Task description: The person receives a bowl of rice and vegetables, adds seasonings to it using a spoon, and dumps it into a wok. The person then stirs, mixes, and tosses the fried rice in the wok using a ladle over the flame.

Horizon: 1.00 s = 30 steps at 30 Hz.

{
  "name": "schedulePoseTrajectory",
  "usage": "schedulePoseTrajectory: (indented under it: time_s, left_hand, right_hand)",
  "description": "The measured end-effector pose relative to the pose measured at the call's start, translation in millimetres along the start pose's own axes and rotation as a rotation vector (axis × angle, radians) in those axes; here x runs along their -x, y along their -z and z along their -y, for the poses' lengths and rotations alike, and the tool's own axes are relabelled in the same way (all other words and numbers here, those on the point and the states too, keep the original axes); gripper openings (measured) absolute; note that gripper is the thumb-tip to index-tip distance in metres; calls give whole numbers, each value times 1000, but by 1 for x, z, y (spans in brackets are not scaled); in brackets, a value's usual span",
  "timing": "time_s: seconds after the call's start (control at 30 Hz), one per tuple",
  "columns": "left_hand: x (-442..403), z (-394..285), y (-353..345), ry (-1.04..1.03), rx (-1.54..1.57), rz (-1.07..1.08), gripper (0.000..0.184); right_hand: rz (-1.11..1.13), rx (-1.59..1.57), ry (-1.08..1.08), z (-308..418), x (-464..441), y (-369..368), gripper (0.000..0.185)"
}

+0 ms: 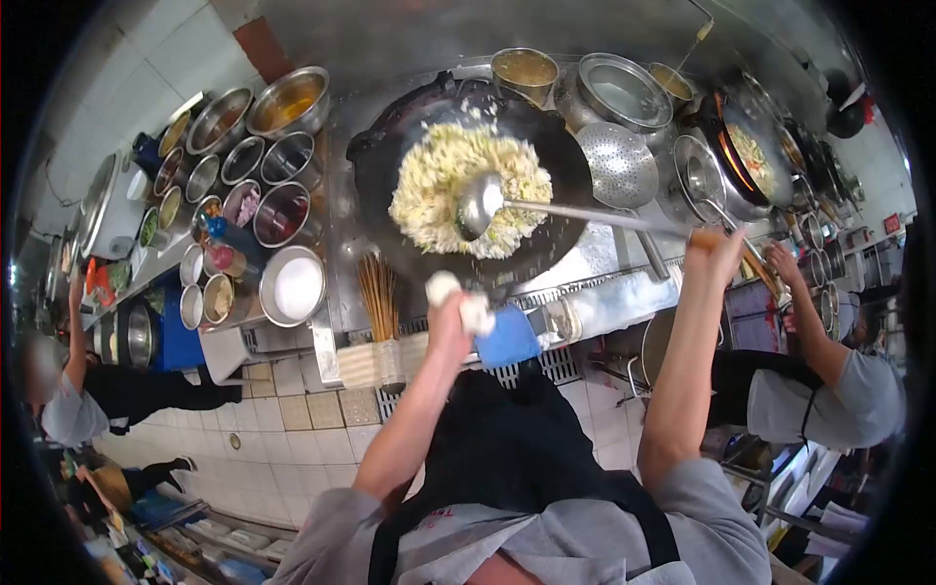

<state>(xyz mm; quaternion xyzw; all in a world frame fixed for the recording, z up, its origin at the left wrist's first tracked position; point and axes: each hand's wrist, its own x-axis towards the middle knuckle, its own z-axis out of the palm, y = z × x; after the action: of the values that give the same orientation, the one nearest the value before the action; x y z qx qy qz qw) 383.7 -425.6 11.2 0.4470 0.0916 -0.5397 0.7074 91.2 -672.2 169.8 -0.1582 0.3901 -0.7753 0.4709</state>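
A large dark wok stands in front of me with fried rice in it, some grains in the air above. My right hand is closed round the wooden handle end of a metal ladle, whose bowl rests over the rice. Below the wok's near edge, my left hand is wrapped round a white cloth. A blue cloth hangs just right of that hand. The wok's handle is hidden, if the hand holds it through the cloth.
Metal bowls of ingredients line the left side. A bamboo brush stands at the stove edge, a perforated strainer right of the wok. A co-worker stands at another wok on the right; another person is at far left.
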Motion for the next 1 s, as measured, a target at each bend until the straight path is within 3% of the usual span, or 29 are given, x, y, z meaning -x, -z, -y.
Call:
schedulePoseTrajectory:
  time_s: [0.07, 0.17, 0.27, 0.3, 0.37, 0.4, 0.47, 0.53, 0.6, 0.77, 0.83, 0.9, 1.0]
  left_hand:
    - [-30, -27, -23, 3, -81, 7, 15]
    - [-51, -32, -27, -21, -93, 13, 14]
    - [-65, -23, -17, -19, -99, 9, 15]
    - [-65, -24, -17, 8, -89, 3, 15]
    - [-63, -24, -17, 36, -79, -21, 15]
    - [-62, -25, -18, 38, -82, -37, 15]
    - [-62, -26, -21, 47, -88, -46, 15]
    - [-59, -29, -23, 60, -80, -45, 14]
    - [-62, -26, -18, 42, -75, -31, 13]
    - [-59, -27, -22, 40, -66, -40, 13]
    - [-63, -26, -21, 39, -70, -25, 11]
    - [-69, -27, -21, 35, -96, -6, 10]
    - [-69, -27, -17, 44, -123, -8, 10]
  right_hand:
    - [79, 180, -141, 5, 41, 67, 22]
    - [260, 609, -251, 27, 101, 105, 11]
    - [851, 1288, -489, 43, 125, 106, 27]
    - [1021, 1471, -462, 39, 136, 100, 36]
    - [1318, 1847, 192, 15, 171, 94, 50]
    - [1352, 1811, 189, 5, 182, 98, 54]
    - [1289, 1490, -217, 9, 184, 93, 52]
    - [1240, 1347, -346, 30, 190, 82, 48]
    - [1064, 1130, -714, 60, 199, 57, 46]
    - [761, 614, -1258, 44, 184, 49, 41]
    - [678, 655, -1259, -21, 165, 64, 41]
    - [822, 948, -1028, -38, 171, 39, 41]
    - [1023, 1096, -735, -14, 189, 16, 38]
